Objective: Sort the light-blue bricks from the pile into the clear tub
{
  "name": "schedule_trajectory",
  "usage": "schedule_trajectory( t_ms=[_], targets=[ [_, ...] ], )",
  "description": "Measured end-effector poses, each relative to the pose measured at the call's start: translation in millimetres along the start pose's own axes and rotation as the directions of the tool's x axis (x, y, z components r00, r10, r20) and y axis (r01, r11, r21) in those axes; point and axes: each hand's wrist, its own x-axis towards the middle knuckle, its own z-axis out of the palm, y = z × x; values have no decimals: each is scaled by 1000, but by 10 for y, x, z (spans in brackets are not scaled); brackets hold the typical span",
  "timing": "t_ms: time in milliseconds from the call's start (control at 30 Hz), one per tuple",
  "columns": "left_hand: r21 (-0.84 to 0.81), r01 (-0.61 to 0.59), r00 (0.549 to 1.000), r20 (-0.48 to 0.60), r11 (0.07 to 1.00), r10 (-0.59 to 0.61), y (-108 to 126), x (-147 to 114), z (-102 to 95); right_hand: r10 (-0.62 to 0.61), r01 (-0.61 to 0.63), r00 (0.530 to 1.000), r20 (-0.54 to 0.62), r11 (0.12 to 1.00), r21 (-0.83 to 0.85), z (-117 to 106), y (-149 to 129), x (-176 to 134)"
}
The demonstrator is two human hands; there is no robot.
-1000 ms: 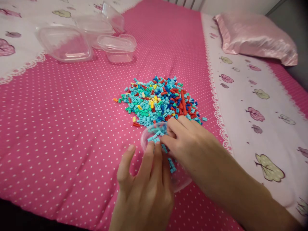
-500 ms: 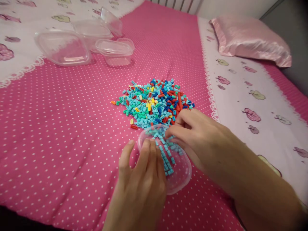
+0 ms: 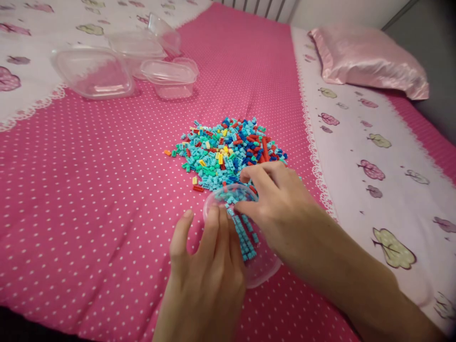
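A clear round plastic lid [image 3: 263,273] rests on the pink bedspread in front of me. On it, small light-blue toy bricks [image 3: 245,240] are lined up in narrow rows. My left hand [image 3: 210,256] lies over the lid's left side, fingers stretched out and their tips beside the rows. My right hand [image 3: 274,204] reaches in from the right, thumb by the top of the rows and index finger raised apart from it, at the near edge of the brick pile [image 3: 217,152]. No brick shows between them. The pile mixes light blue, green, red, dark blue and yellow pieces.
Several clear plastic containers [image 3: 174,90] stand at the back left of the bed. A shiny pink pillow [image 3: 370,59] lies at the back right. Railing bars [image 3: 261,7] rise at the far end. The polka-dot bedspread [image 3: 89,190] has slight folds.
My right hand has shifted left, and its thumb and index finger have spread apart, the index finger now over the pile's near edge. My left hand stays nearly in place.
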Motion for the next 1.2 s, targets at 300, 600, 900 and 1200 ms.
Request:
schedule_trajectory(
  t_ms=[300,600,900,1200],
  targets=[
    [20,28,999,18,999,-28,18,8,-2,-22,22,1000,-14,999,-25,49,-25,6],
    [18,8,1000,28,1000,-8,7,2,9,-13,14,1000,-27,999,40,-9,7,31],
    [0,-5,1000,19,1000,5,-12,-3,24,-16,15,1000,2,998,54,72,41,41],
    [-65,7,1000,-17,998,-8,-9,-39,71,-5,8,1000,-15,981,194,-260,350,-103]
  ],
)
